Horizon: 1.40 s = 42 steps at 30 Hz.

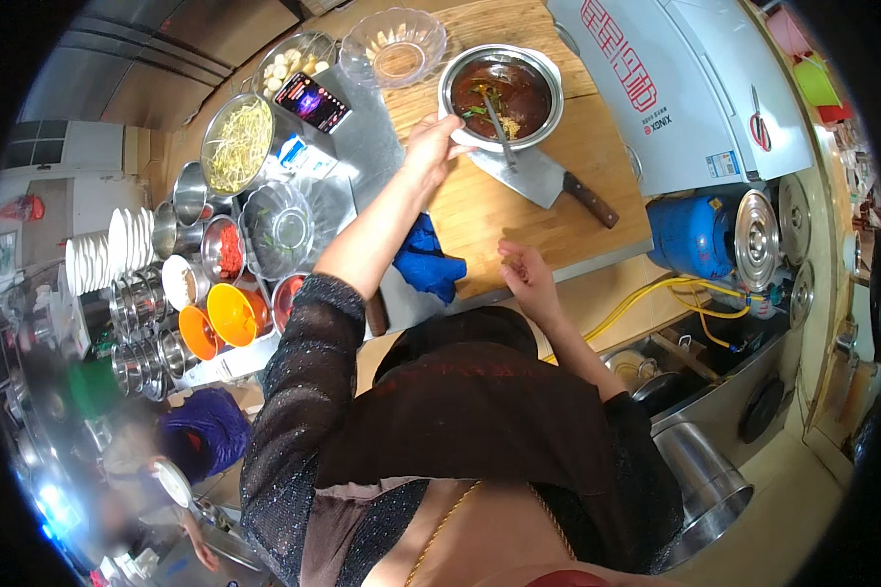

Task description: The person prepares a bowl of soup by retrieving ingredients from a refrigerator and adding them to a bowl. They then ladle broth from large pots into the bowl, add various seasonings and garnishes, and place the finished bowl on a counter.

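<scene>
My left hand [433, 147] grips the near left side of a round metal pot [499, 50] by its edge. Dark reddish-brown sauce [477, 81] fills it, with chopped green pieces and a small heap of minced pale bits on top. A metal spoon [501, 132] stands in the sauce, its handle leaning over the near rim. Just below the pot, a cleaver [532, 176] with a brown wooden handle lies on the wooden cutting board [484, 220]. My right hand [528, 282] hovers by the board's near edge, fingers loosely curled and apart, nothing visible in it.
A blue cloth [432, 264] lies left of the board. Clear plastic bowls [279, 227], a bowl of bean sprouts [236, 143], a phone [312, 103] and orange bowls [235, 315] crowd the left. A blue gas cylinder [690, 235] and yellow hose [631, 297] stand right. Another person works lower left.
</scene>
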### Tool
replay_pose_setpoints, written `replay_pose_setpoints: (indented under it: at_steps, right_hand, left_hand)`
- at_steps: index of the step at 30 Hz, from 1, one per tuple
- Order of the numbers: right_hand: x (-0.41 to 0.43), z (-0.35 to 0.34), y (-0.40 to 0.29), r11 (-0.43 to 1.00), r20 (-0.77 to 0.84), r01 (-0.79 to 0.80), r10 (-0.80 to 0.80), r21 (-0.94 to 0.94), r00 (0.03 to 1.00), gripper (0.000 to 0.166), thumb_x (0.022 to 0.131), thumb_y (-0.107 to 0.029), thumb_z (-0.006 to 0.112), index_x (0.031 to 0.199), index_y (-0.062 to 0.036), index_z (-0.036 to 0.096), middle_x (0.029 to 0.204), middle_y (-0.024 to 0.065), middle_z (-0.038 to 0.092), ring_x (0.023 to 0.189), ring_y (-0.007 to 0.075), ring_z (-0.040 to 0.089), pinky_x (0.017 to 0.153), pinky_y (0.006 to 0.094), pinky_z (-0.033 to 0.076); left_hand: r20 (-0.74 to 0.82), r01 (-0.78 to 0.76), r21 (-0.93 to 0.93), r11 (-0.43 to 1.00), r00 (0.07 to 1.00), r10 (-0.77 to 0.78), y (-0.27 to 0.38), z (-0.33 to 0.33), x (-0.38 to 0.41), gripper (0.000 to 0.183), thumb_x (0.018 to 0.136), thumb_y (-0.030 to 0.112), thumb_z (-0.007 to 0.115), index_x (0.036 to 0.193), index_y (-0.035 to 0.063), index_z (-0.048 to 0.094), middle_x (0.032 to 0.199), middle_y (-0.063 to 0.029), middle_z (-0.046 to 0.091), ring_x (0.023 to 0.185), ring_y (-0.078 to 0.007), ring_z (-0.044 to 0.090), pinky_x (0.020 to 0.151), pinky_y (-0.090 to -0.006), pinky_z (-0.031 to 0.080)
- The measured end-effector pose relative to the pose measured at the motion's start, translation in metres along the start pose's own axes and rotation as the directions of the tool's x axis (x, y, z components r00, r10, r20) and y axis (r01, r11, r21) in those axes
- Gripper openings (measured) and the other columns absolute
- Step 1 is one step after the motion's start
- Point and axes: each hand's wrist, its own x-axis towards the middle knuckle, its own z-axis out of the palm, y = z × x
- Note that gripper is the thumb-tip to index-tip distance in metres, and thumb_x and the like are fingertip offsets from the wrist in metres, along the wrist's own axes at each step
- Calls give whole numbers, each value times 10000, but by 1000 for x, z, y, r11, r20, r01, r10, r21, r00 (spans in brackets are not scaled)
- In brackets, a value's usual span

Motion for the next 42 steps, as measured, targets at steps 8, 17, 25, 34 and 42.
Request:
replay_pose_setpoints:
  at_steps: [8, 17, 25, 34, 42]
  right_hand:
    - [18, -4, -28, 992, 36, 96, -93, -88, 995, 326, 793, -2, 530, 1114, -56, 513, 963, 45, 553, 703, 92, 495, 636, 212, 420]
    - [153, 39, -74, 871, 189, 313, -258, -379, 948, 438, 818, -82, 531, 1244, -117, 435, 818, 53, 543, 658, 136, 508, 590, 262, 416]
    - [284, 179, -66, 403, 625, 648, -208, -646, 753, 641, 807, -105, 448, 1356, -309, 189, 946, 120, 585, 761, 293, 579, 657, 393, 462]
    - [292, 211, -52, 236, 583, 573, -32, -785, 812, 647, 797, -77, 388, 1367, -283, 161, 1006, 156, 578, 851, 330, 584, 741, 426, 455]
    - [224, 177, -62, 407, 391, 422, -162, -810, 906, 603, 809, -194, 455, 1358, -209, 206, 961, 137, 599, 835, 324, 584, 717, 420, 457]
  left_hand:
    - [-110, -24, -5, 1000, 994, 23, -30, 26, 65, 82, 753, 58, 554, 809, 1, 543, 702, -86, 577, 588, -165, 588, 515, -264, 539]
    - [-138, -527, 84, 846, 835, 533, 2, -33, -51, 141, 903, 144, 456, 957, 14, 448, 838, -112, 552, 709, -140, 566, 652, -231, 471]
    - [-587, -321, 287, 903, 686, 430, -30, -131, -315, 137, 897, 77, 421, 1027, 35, 425, 1142, -151, 509, 873, -232, 602, 756, -308, 492]
    - [-923, -326, -82, 942, 381, 51, -120, -155, -405, 122, 880, 175, 496, 954, 82, 466, 1074, -94, 555, 817, -190, 608, 678, -268, 493]
    - [-864, -300, -72, 951, 495, 91, -114, -199, -432, 174, 860, 157, 536, 1001, 85, 465, 1058, -67, 544, 877, -166, 578, 724, -251, 471]
